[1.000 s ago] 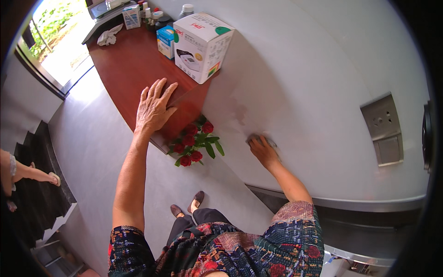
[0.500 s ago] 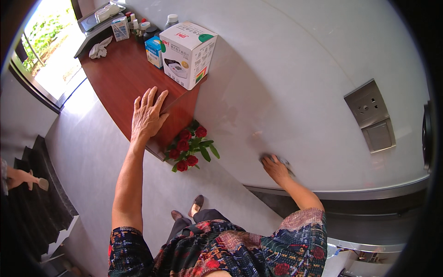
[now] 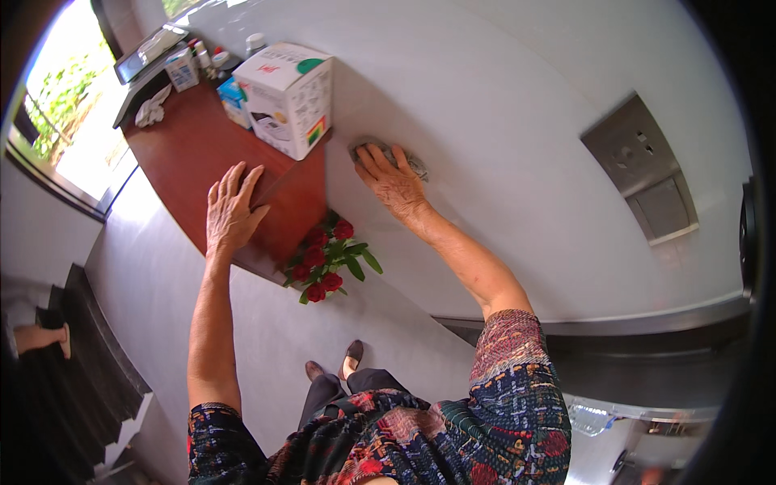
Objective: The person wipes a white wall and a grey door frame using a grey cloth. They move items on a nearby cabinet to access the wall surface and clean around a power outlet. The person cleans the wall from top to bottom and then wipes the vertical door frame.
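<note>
My right hand presses a crumpled grey cloth against the pale glossy wall, its fingers bent over the cloth. The cloth lies just right of a white printed carton standing on the cabinet. Resting on the reddish-brown top of the cabinet, my left hand has its fingers spread and nothing in it. Red roses with green leaves sit by the cabinet's near end, between my two arms.
A small blue box, a white box, several bottles and a crumpled white tissue stand or lie on the cabinet. A metal socket plate is on the wall at right. At left, another person's foot rests near dark steps.
My right hand has slid the cloth up and to the left along the wall, from low near the dark edge to beside the carton. My left hand stays on the cabinet top.
</note>
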Motion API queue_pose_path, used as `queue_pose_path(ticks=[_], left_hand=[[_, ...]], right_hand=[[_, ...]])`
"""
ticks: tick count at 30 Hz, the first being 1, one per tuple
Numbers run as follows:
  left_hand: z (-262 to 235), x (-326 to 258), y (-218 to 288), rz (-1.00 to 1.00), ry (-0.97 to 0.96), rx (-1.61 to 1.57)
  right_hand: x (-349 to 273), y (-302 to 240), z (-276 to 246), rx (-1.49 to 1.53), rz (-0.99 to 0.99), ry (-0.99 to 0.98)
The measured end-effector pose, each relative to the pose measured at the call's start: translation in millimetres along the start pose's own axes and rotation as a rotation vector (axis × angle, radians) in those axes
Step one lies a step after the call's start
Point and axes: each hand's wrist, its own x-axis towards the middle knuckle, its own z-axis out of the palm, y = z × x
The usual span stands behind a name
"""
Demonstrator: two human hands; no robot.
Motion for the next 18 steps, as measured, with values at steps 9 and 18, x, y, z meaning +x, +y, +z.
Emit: queue_pose_path(ticks=[9,18], left_hand=[[2.1,-3.4,-1.4,0.026,0.016,0.039],[11.0,-4.6,-1.9,0.075,0.062,0.085]], right_hand=[[-232.2,16.9,-4.2,-0.15,-0.182,-0.277],[-408.5,65.3,-91.3,-0.275,0.206,-0.279]])
